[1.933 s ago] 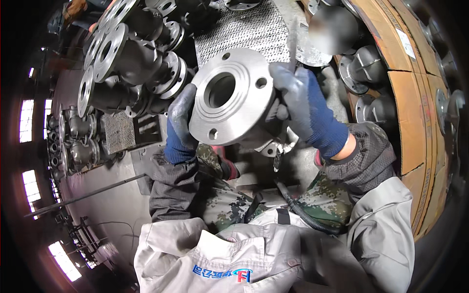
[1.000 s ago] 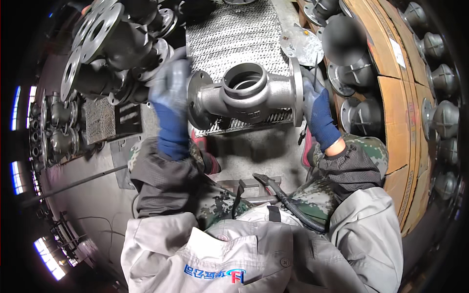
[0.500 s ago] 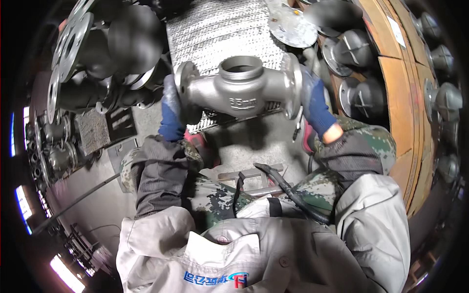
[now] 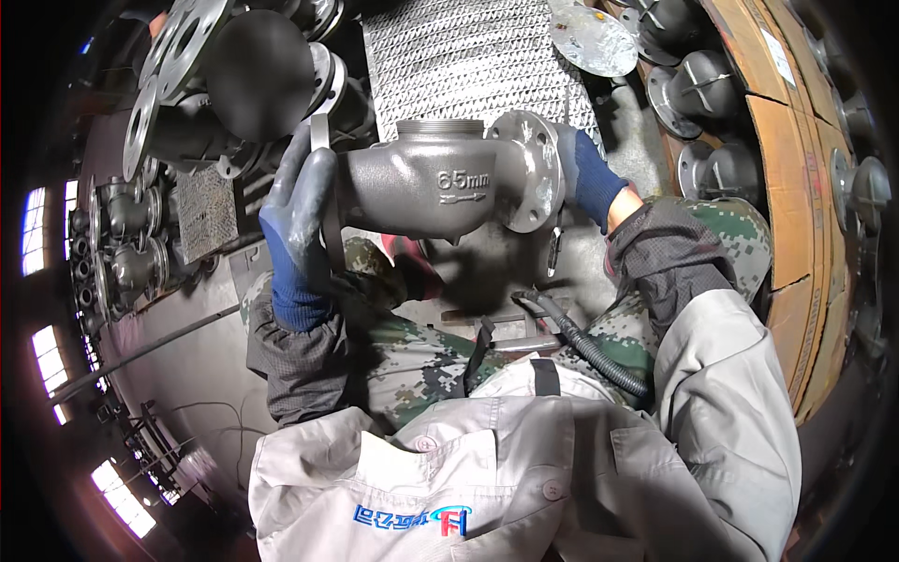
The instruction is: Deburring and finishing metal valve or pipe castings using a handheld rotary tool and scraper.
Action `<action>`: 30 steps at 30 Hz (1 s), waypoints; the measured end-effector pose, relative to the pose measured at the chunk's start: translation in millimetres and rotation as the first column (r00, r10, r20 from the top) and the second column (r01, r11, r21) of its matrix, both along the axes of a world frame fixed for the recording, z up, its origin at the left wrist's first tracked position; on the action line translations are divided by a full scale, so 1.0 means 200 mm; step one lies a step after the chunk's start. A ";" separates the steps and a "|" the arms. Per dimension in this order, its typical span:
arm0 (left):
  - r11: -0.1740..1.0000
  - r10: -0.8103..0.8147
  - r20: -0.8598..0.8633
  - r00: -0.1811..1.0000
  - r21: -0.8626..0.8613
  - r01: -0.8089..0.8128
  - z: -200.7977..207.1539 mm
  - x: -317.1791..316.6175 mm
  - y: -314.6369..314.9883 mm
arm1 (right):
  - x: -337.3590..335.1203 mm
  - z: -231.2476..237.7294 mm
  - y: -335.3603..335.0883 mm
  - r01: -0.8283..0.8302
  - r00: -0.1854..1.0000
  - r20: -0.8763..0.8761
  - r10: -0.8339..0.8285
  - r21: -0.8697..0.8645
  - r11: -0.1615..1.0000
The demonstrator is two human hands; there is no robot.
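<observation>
A grey cast-metal valve body (image 4: 417, 187) is held up in front of me between both hands. Raised marks and an arrow stand out on its side, and a round threaded neck points up and away. My left hand (image 4: 304, 220), in a blue glove with a dark grey coating, grips the left flange, its fingers lying along the rim. Behind the right flange (image 4: 536, 173), whose bolt holes face me, my right hand (image 4: 592, 178) in a matching glove grips from the outer side; its fingertips are mostly hidden.
Beyond the valve body lies a ridged metal plate (image 4: 468, 56). More flanged valve bodies (image 4: 178, 126) are piled at the left, and others (image 4: 702, 94) stand at the right beside cardboard (image 4: 777, 187). A round metal disc (image 4: 595, 42) lies at the far right. A black hose (image 4: 590, 347) crosses near my knees.
The valve body has swung round: its left end has come nearer and its right flange shows more of its face. My left hand has come closer; both hands keep hold.
</observation>
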State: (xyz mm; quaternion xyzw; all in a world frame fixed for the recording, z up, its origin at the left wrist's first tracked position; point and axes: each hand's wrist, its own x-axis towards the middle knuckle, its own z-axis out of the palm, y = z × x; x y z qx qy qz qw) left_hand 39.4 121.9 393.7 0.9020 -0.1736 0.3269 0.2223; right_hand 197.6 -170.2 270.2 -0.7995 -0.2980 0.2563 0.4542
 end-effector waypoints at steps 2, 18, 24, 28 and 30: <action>0.994 0.095 -0.069 0.993 0.050 -0.092 0.03 -0.03 -0.01 | 0.03 -0.10 0.03 -0.064 0.948 0.313 0.047 0.045 0.997; 0.996 0.041 -0.207 0.977 -0.066 -0.056 0.06 0.09 0.01 | -0.34 0.03 0.01 0.592 0.806 -0.011 -0.592 -0.020 0.806; 0.999 -0.004 -0.227 0.974 0.035 0.012 0.20 0.20 -0.11 | -0.08 0.03 0.04 0.668 0.720 -0.198 -0.666 -0.063 0.741; 0.732 -0.039 -0.669 0.742 -0.525 -0.435 0.26 0.31 -0.30 | 0.08 -0.12 -0.01 0.721 0.688 -0.138 -0.713 0.016 0.693; 0.979 0.123 -0.460 0.879 -0.088 -0.183 0.19 0.28 -0.27 | 0.06 -0.33 -0.07 0.553 0.832 0.194 -0.520 -0.210 0.806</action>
